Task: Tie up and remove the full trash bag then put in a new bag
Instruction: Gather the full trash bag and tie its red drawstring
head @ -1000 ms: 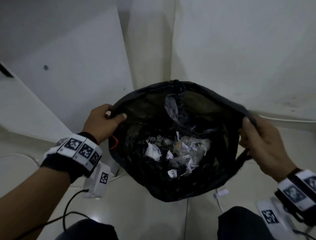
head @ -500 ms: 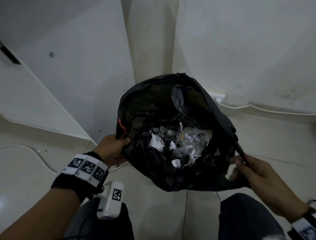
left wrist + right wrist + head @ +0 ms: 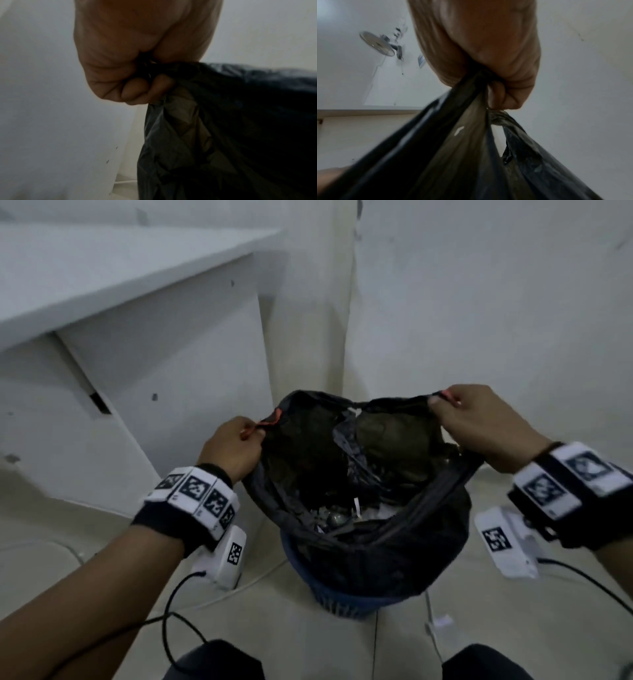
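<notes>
Left hand: we find its fingers curled tight on the left rim of the trash bag, at an orange drawstring.
Right hand: clenched on the right rim, gathered plastic running out under the fist.
Trash bag: black, mouth stretched open between our hands, its lower part sitting in a blue bin.
Floor: pale tile, with white cords lying near the bin.
Room: white walls meeting in a corner behind the bin; a white bench at left; a wall fan.
Hard to make out: the bag's contents, dim scraps only; most of the bin hidden by the bag.
</notes>
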